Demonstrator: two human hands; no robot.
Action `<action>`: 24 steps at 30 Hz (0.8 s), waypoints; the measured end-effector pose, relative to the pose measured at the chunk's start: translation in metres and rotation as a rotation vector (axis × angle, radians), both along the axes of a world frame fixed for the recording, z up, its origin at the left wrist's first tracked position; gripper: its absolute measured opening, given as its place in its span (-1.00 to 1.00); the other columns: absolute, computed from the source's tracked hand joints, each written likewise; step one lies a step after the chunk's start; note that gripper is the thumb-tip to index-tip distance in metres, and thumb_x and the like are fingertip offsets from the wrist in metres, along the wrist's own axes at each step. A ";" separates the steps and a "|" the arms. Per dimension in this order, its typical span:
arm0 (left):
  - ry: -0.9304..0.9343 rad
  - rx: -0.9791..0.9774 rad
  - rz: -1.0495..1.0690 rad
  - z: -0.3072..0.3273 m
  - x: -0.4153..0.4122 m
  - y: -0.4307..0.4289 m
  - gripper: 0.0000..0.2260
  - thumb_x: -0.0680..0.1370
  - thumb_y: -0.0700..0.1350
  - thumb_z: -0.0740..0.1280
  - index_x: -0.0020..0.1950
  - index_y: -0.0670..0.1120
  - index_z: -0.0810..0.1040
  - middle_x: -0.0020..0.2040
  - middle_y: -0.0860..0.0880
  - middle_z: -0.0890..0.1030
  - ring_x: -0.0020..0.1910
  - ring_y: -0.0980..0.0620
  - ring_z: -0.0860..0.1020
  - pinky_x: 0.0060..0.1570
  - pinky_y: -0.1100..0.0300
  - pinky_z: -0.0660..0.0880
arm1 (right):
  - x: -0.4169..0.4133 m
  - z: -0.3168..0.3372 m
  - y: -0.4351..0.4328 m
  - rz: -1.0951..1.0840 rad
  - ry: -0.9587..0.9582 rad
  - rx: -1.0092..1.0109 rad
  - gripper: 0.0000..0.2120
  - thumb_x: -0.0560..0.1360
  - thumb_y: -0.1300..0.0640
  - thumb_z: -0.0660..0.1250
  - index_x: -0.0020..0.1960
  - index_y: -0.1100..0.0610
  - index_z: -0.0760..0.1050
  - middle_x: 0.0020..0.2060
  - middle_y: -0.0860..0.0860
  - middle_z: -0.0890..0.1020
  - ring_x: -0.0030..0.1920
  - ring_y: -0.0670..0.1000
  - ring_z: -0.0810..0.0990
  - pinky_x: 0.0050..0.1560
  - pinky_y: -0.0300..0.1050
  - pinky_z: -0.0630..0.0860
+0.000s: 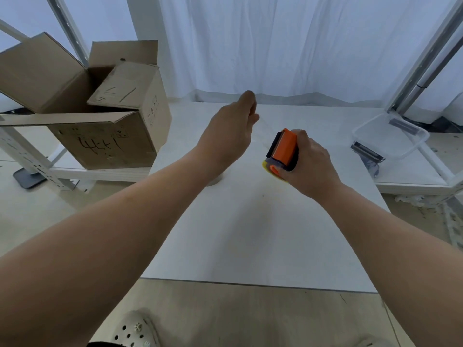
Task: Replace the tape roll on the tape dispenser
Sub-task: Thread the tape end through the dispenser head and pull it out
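1. One white table [250, 234] is the landmark; both of the person's bare forearms reach out over it.
2. One open cardboard box [105, 126] stands on a low shelf to the left of the table, flaps up, with handwriting on its front. What lies inside it cannot be seen.
3. One clear plastic container [411, 144] sits on a low shelf to the right of the table. One dark, oblong item lies at its far end; a second dark metallic piece [367, 152] shows at its near left corner, and whether that one is inside or just beside the wall cannot be told.
4. One tape dispenser [281, 152], orange and black with a yellow edge at its near end, is held above the right half of the table, about midway along its depth.
5. The right hand [309, 164] is wrapped around the dispenser, fingers curled over its right side.
6. The left hand [234, 126] is raised over the far middle of the table, left of the dispenser and apart from it. Its fingers are drawn together and blurred; a faint clear strip seems to run from them toward the dispenser, but whether they pinch it cannot be told.
7. A round pale object [215, 181] peeks out on the table from under the left wrist.
8. One pale perforated shoe [136, 331] shows on the floor below the table's near edge.
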State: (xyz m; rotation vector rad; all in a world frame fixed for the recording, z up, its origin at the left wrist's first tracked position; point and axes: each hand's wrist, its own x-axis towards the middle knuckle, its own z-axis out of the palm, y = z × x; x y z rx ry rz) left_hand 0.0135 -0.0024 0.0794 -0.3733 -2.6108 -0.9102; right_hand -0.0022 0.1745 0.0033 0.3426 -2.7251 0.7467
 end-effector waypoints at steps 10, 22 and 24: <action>-0.424 0.235 0.150 0.026 -0.011 -0.017 -0.84 0.61 -0.15 0.18 -0.11 -0.18 0.47 -0.30 -0.01 0.63 -0.53 0.13 0.54 -0.62 0.40 0.40 | 0.000 0.017 0.010 0.202 -0.724 -0.780 -0.40 0.37 0.13 0.46 0.32 0.02 0.26 0.07 0.12 0.57 0.00 0.15 0.62 0.11 0.09 0.57; -0.500 0.348 0.173 0.021 -0.011 -0.019 -0.87 0.53 -0.20 0.27 -0.12 -0.24 0.55 -0.35 -0.06 0.59 -0.44 0.08 0.47 -0.43 0.31 0.41 | 0.002 0.014 0.014 0.220 -0.886 -0.772 -0.70 0.44 0.10 0.38 0.16 -0.01 0.49 -0.12 0.06 0.64 -0.20 0.03 0.60 -0.15 -0.10 0.57; -0.528 0.372 0.182 0.020 -0.011 -0.016 -0.86 0.53 -0.21 0.25 -0.15 -0.26 0.53 -0.35 -0.08 0.59 -0.45 0.06 0.49 -0.52 0.36 0.43 | 0.004 0.014 0.010 0.243 -0.932 -0.767 -0.74 0.44 0.10 0.37 0.12 -0.01 0.50 -0.18 0.04 0.64 -0.24 0.01 0.60 -0.14 -0.10 0.57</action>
